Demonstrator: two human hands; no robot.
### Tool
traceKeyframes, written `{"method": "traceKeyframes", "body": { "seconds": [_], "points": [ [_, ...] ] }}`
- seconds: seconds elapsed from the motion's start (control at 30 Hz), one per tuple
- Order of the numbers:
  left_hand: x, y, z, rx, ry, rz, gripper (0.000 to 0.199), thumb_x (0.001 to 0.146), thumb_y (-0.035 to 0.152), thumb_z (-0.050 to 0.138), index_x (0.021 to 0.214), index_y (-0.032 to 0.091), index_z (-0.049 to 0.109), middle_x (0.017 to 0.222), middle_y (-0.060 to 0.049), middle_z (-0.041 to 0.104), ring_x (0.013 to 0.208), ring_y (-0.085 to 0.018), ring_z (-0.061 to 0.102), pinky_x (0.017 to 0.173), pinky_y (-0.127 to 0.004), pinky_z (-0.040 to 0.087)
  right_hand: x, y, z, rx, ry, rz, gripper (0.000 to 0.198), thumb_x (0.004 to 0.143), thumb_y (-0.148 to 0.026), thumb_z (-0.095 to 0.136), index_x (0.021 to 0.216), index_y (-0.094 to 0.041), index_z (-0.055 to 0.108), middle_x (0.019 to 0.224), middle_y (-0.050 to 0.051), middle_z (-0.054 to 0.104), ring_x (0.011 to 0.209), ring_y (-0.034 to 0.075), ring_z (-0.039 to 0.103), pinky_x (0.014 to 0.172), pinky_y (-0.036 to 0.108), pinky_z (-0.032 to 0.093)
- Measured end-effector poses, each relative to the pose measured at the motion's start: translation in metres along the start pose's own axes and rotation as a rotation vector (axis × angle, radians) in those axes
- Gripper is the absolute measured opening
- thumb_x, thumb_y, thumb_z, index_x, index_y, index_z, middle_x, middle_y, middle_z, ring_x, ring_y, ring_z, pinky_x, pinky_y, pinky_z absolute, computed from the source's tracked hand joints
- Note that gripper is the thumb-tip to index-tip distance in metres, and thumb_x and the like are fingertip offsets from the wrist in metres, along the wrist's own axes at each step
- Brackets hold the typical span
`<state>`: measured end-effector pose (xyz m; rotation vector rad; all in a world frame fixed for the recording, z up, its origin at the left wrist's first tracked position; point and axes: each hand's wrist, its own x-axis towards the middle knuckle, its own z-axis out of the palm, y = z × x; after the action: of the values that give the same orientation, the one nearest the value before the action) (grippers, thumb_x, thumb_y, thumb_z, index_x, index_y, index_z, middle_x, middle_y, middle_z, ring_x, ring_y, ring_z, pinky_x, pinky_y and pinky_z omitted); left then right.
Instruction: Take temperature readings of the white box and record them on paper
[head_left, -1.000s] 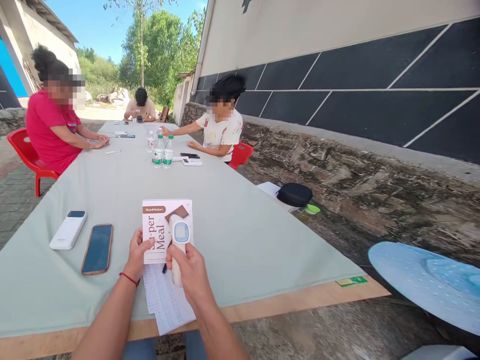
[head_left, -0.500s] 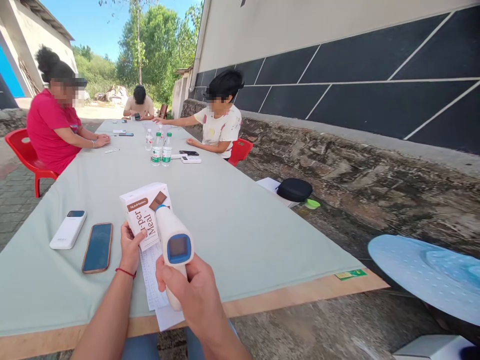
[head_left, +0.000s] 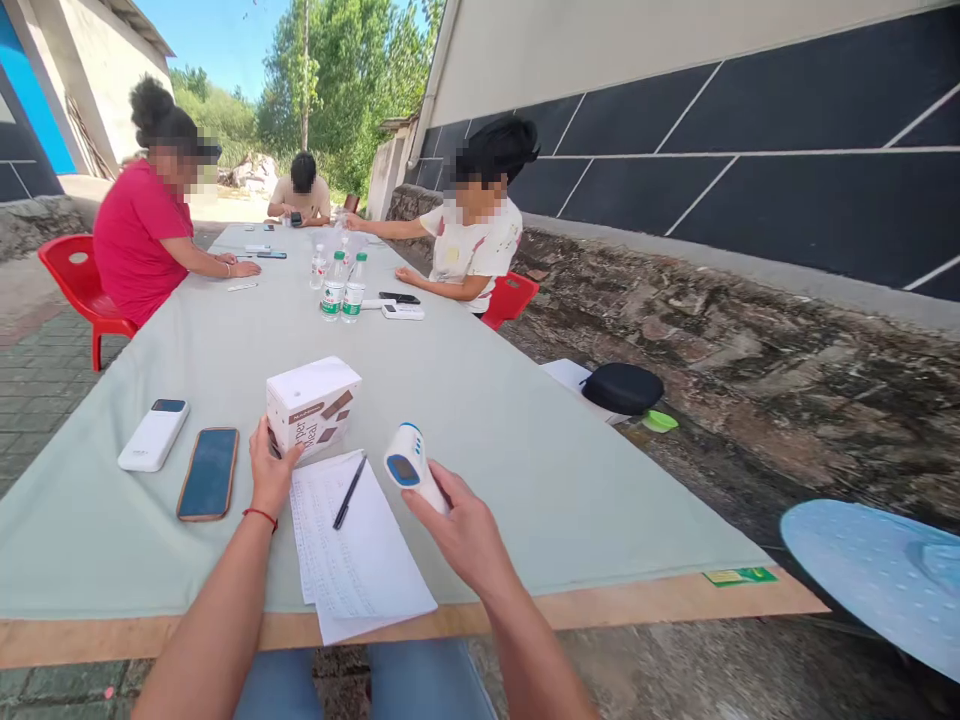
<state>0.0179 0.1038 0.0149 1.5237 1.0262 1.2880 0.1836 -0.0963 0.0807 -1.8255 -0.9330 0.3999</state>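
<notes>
My left hand [head_left: 271, 462] is closed on the near left corner of a white meal box [head_left: 309, 400] with brown chocolate-bar pictures. The box is upright at the table's middle; whether its base touches the cloth I cannot tell. In my right hand [head_left: 461, 520] is a white infrared thermometer [head_left: 414, 470] with a blue-rimmed screen turned toward me; my fingers wrap its handle. Between my hands lie handwritten paper sheets [head_left: 367, 560], with a black pen [head_left: 349, 492] resting on them.
Left of the box lie a phone [head_left: 208, 474] and a white power bank [head_left: 154, 436]. Water bottles [head_left: 342, 290] stand farther up the cloth-covered table [head_left: 480, 400]. People sit on both sides and at the far end. A black case [head_left: 622, 388] is off the table's right edge.
My right hand has moved right with the thermometer, away from the box, baring the papers and pen. The box has turned more upright, showing its top. The view has shifted slightly left.
</notes>
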Motion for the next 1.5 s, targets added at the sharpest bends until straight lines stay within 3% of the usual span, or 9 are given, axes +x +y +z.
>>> {"method": "traceKeyframes", "body": {
  "seconds": [0.17, 0.27, 0.43, 0.63, 0.83, 1.03, 1.2, 1.37, 1.5],
  "points": [
    [0.001, -0.01, 0.006, 0.116, 0.208, -0.048, 0.04, 0.067, 0.034, 0.076, 0.098, 0.021, 0.055, 0.098, -0.004, 0.052, 0.09, -0.02, 0.053, 0.087, -0.037, 0.043, 0.045, 0.11, -0.025, -0.605, 0.048, 0.082, 0.045, 0.074, -0.042, 0.058, 0.115, -0.024, 0.064, 0.104, 0.011, 0.068, 0.086, 0.027, 0.062, 0.065, 0.033, 0.041],
    [0.0, -0.013, 0.009, 0.109, 0.201, -0.082, 0.026, 0.068, 0.029, 0.073, 0.077, 0.021, 0.051, 0.08, 0.001, 0.049, 0.074, -0.016, 0.049, 0.077, -0.033, 0.043, 0.054, 0.143, -0.038, -0.77, 0.053, 0.086, 0.043, 0.079, -0.043, 0.055, 0.115, -0.022, 0.064, 0.107, 0.015, 0.066, 0.093, 0.03, 0.061, 0.073, 0.038, 0.043],
    [-0.009, -0.009, 0.013, 0.152, 0.158, -0.044, 0.017, 0.071, 0.016, 0.063, 0.068, 0.021, 0.047, 0.079, -0.001, 0.048, 0.076, -0.017, 0.049, 0.073, -0.031, 0.043, 0.049, 0.13, -0.015, -0.804, 0.215, -0.271, 0.035, 0.086, -0.039, 0.05, 0.113, -0.022, 0.066, 0.113, 0.016, 0.06, 0.103, 0.032, 0.053, 0.086, 0.049, 0.039],
    [-0.03, 0.011, 0.008, 0.521, -0.145, 0.154, 0.011, 0.076, 0.017, 0.061, 0.083, 0.021, 0.054, 0.087, -0.004, 0.058, 0.085, -0.021, 0.054, 0.08, -0.036, 0.039, 0.058, 0.093, 0.056, -0.535, -0.26, -0.615, 0.033, 0.089, -0.02, 0.046, 0.109, -0.029, 0.071, 0.098, 0.008, 0.058, 0.088, 0.022, 0.051, 0.083, 0.04, 0.042],
    [-0.045, 0.018, 0.011, 0.608, -0.513, 0.26, 0.022, 0.072, 0.016, 0.068, 0.093, 0.023, 0.063, 0.103, -0.006, 0.059, 0.101, -0.027, 0.053, 0.088, -0.04, 0.037, 0.069, 0.099, 0.052, -0.484, -0.346, -0.633, 0.026, 0.089, -0.021, 0.049, 0.095, -0.028, 0.074, 0.088, 0.006, 0.056, 0.086, 0.022, 0.051, 0.084, 0.04, 0.041],
    [-0.047, 0.015, 0.015, 0.698, -0.635, 0.215, 0.017, 0.074, 0.012, 0.064, 0.089, 0.021, 0.067, 0.105, -0.009, 0.058, 0.101, -0.029, 0.051, 0.089, -0.044, 0.035, 0.064, 0.103, 0.03, -0.362, -0.241, -0.516, 0.022, 0.09, -0.031, 0.044, 0.091, -0.023, 0.065, 0.083, 0.005, 0.058, 0.083, 0.022, 0.053, 0.082, 0.04, 0.041],
    [-0.045, 0.017, 0.015, 0.723, -0.655, 0.213, 0.025, 0.069, 0.026, 0.075, 0.092, 0.021, 0.065, 0.104, -0.008, 0.056, 0.1, -0.028, 0.05, 0.091, -0.045, 0.034, 0.048, 0.082, 0.052, 0.212, 0.034, -0.119, 0.023, 0.082, -0.044, 0.055, 0.085, -0.022, 0.053, 0.072, 0.0, 0.058, 0.069, 0.018, 0.055, 0.07, 0.034, 0.044],
    [-0.046, 0.019, 0.017, 0.795, -0.682, 0.216, 0.028, 0.072, 0.028, 0.073, 0.098, 0.021, 0.066, 0.108, -0.009, 0.055, 0.102, -0.028, 0.049, 0.093, -0.045, 0.034, 0.025, 0.06, 0.082, 0.422, -0.18, 0.057, 0.017, 0.071, -0.036, 0.063, 0.075, -0.02, 0.057, 0.064, -0.001, 0.061, 0.064, 0.015, 0.056, 0.065, 0.03, 0.042],
    [-0.045, 0.021, 0.017, 0.816, -0.698, 0.218, 0.029, 0.074, 0.029, 0.072, 0.101, 0.021, 0.067, 0.111, -0.009, 0.054, 0.104, -0.028, 0.048, 0.094, -0.046, 0.033, 0.021, 0.055, 0.088, 0.381, -0.117, 0.156, 0.015, 0.062, -0.033, 0.063, 0.067, -0.02, 0.059, 0.061, -0.003, 0.057, 0.057, 0.013, 0.049, 0.059, 0.028, 0.04]
  ]
}}
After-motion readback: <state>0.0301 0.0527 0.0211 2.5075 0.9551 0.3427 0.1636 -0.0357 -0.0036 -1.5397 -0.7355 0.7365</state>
